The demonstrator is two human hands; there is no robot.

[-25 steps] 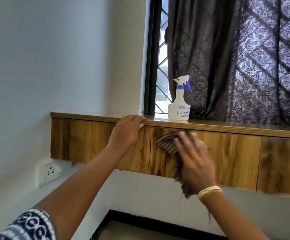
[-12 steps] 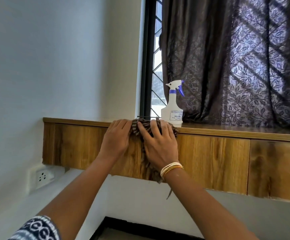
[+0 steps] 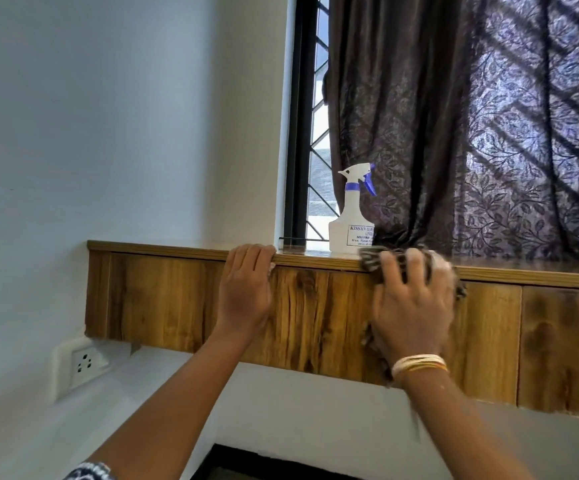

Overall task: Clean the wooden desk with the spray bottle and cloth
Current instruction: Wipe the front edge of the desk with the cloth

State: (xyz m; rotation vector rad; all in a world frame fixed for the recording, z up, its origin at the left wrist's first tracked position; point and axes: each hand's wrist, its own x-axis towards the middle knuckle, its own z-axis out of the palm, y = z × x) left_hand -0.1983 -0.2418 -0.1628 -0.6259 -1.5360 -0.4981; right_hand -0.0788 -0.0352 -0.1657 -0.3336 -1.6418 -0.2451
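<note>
The wooden desk (image 3: pixel 163 299) juts from the wall under a window, its grained front panel facing me. A white spray bottle (image 3: pixel 352 216) with a blue trigger stands upright on the desktop by the window frame. My left hand (image 3: pixel 246 289) rests on the front panel with its fingertips hooked over the top edge. My right hand (image 3: pixel 414 303), blurred by motion, presses a dark striped cloth (image 3: pixel 371 259) against the top edge and front panel just below the bottle. Most of the cloth is hidden under that hand.
A dark patterned curtain (image 3: pixel 489 133) hangs down to the desktop behind and to the right of the bottle. The window grille (image 3: pixel 317 168) shows at its left. A white wall socket (image 3: pixel 85 363) sits low on the left wall below the desk.
My right hand has swept the cloth to the right along the desk's top edge, away from my left hand. My left hand has stayed on the edge.
</note>
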